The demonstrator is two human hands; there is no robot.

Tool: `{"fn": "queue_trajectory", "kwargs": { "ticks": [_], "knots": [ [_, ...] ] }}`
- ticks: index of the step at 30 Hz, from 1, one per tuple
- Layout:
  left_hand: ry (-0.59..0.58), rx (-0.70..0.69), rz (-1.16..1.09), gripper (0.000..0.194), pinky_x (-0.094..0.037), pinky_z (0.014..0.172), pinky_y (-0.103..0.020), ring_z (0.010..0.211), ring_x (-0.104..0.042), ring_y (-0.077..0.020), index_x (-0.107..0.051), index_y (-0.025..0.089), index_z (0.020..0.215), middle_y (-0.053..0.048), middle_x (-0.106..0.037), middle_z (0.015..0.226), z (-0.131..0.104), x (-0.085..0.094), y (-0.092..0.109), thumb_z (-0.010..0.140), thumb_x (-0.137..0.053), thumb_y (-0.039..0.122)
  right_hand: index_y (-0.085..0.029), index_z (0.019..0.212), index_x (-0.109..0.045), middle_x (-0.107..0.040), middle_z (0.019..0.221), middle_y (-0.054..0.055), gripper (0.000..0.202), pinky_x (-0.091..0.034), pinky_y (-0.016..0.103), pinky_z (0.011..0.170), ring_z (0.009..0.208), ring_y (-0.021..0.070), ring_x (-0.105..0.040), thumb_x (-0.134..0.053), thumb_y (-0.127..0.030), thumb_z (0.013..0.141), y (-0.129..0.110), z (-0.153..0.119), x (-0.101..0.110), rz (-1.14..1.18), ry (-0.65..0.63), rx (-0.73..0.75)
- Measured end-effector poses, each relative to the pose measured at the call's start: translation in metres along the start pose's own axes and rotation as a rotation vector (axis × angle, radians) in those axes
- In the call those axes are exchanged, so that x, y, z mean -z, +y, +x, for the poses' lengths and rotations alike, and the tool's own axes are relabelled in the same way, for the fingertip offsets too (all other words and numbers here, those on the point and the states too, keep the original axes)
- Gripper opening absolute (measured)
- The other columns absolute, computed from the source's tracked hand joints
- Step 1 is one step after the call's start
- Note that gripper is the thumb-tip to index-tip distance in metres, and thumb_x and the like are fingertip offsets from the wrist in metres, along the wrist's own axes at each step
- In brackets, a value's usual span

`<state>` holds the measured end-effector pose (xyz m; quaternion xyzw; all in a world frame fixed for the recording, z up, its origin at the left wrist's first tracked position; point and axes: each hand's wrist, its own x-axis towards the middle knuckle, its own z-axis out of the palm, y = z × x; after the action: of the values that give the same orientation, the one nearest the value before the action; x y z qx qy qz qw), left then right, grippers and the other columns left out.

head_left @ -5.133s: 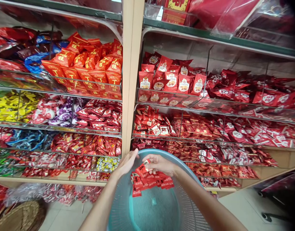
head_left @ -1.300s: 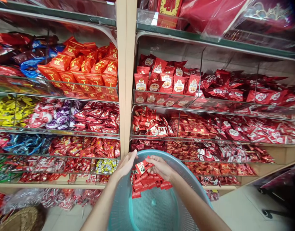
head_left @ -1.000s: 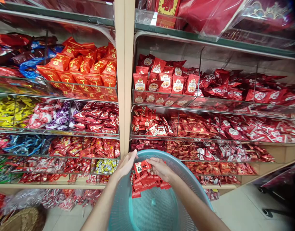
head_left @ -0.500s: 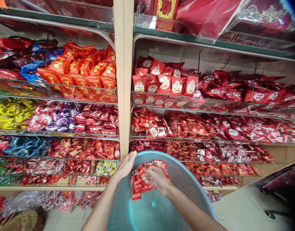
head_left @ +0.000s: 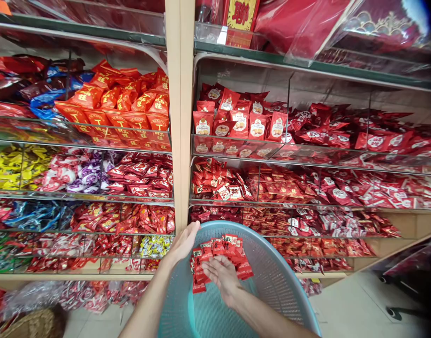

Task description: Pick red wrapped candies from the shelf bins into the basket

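- We see the red packets (head_left: pixel 232 249), the things being handled, lying overlapped in a loose fan inside the turquoise basket (head_left: pixel 275 293), at the lower centre of the frame.
- Right hand (head_left: pixel 220 274): it lies over the near side of the fan, fingertips toward its lower left. We see no packet between thumb and fingers, but the underside is hidden, so we cannot tell whether its grip is pinching anything.
- Left hand (head_left: pixel 180 245): set along the basket's upper-left rim, fingers together; we cannot tell whether its grip is pressed round the rim.
- Change: a second ago the right hand held a packet at the top of the fan; it has since dropped toward the near side, and the upper packets now show uncovered, their black characters legible.
- Meaning, in our judgement: the upper row has been let go, and attention has shifted to the nearer packets.
- Surroundings: similar packets (head_left: pixel 204 176) fill a bin just right of the wooden post (head_left: pixel 180 117), near the centre.
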<state>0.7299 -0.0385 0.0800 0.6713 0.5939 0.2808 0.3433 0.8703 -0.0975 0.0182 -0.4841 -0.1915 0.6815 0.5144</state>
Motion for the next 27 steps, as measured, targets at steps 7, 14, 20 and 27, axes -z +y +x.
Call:
{"fn": "queue_trajectory", "kwargs": {
  "ticks": [7,14,20,27],
  "knots": [
    [-0.006,0.023,-0.019,0.064,-0.039,0.087,-0.031,0.097,-0.055,-0.0209,-0.060,0.025,0.097,-0.001,-0.063,0.108,-0.002,0.001,0.003,0.081,-0.012,0.064,-0.019,0.064,-0.051,-0.068,0.067,0.005,0.039,-0.051,0.026,0.061,0.066,0.0174,-0.066,-0.077,-0.044,0.050,0.002,0.002,0.006,-0.070,0.065,-0.029],
    [-0.001,0.024,-0.022,0.061,-0.038,0.088,-0.032,0.098,-0.055,-0.0210,-0.060,0.026,0.097,-0.001,-0.064,0.107,-0.003,0.001,0.004,0.082,-0.014,0.063,-0.020,0.055,-0.040,-0.056,0.043,-0.001,0.046,-0.035,0.020,0.037,0.035,0.0097,-0.048,-0.067,-0.057,0.058,-0.001,0.000,-0.002,-0.239,0.132,0.006],
    [0.005,0.002,-0.022,0.062,-0.039,0.089,-0.033,0.102,-0.054,-0.0221,-0.061,0.025,0.097,-0.002,-0.063,0.110,0.000,-0.001,0.001,0.082,-0.013,0.063,-0.022,0.051,-0.032,-0.041,0.035,-0.006,0.046,-0.031,0.023,0.041,0.034,0.0079,-0.034,-0.050,-0.056,0.076,-0.047,-0.013,-0.022,-0.522,0.011,0.501],
    [-0.001,-0.015,-0.017,0.065,-0.039,0.090,-0.034,0.105,-0.053,-0.0231,-0.061,0.022,0.100,-0.004,-0.061,0.114,0.000,-0.002,-0.002,0.082,-0.013,0.063,-0.021,0.090,-0.053,-0.058,0.071,0.001,0.016,-0.037,0.026,0.066,0.069,0.0157,-0.050,-0.045,-0.034,0.084,-0.178,0.012,-0.063,-1.335,0.113,1.181]
  ]
}}
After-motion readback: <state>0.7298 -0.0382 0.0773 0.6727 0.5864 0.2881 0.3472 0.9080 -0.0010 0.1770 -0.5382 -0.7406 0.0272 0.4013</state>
